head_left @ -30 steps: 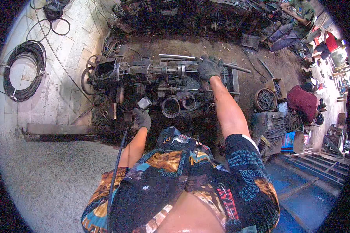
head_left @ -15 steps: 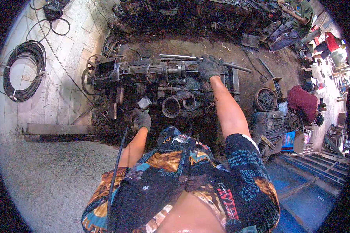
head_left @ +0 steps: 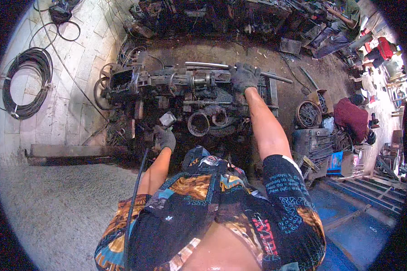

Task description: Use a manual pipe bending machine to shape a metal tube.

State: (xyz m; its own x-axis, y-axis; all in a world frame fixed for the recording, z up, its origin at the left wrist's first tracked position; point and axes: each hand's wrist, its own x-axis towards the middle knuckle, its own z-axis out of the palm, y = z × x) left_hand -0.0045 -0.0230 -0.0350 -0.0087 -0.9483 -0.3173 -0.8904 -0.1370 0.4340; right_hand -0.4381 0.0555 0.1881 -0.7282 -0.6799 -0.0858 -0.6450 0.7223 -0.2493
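My right hand (head_left: 243, 77), in a dark work glove, is wrapped around a long metal rod (head_left: 276, 77) that lies crosswise above the right part of a greasy machine (head_left: 156, 80). The rod sticks out on both sides of the fist. Lower left, my gloved left hand (head_left: 164, 138) is curled just below a small grey block-shaped piece (head_left: 168, 119) at the machine's near side. What its fingers hold is hidden. Between the hands, at the machine's near side, is a round metal ring (head_left: 198, 124). A spoked wheel (head_left: 102, 94) stands at the machine's left end.
A coil of black cable (head_left: 28, 83) lies on the pale surface at left. A thin dark pole (head_left: 138, 185) runs beside my left arm. To the right are a round container of metal bits (head_left: 309, 114), a crouching person (head_left: 352, 118) and blue panels (head_left: 348, 226). Another person (head_left: 343, 27) works far right.
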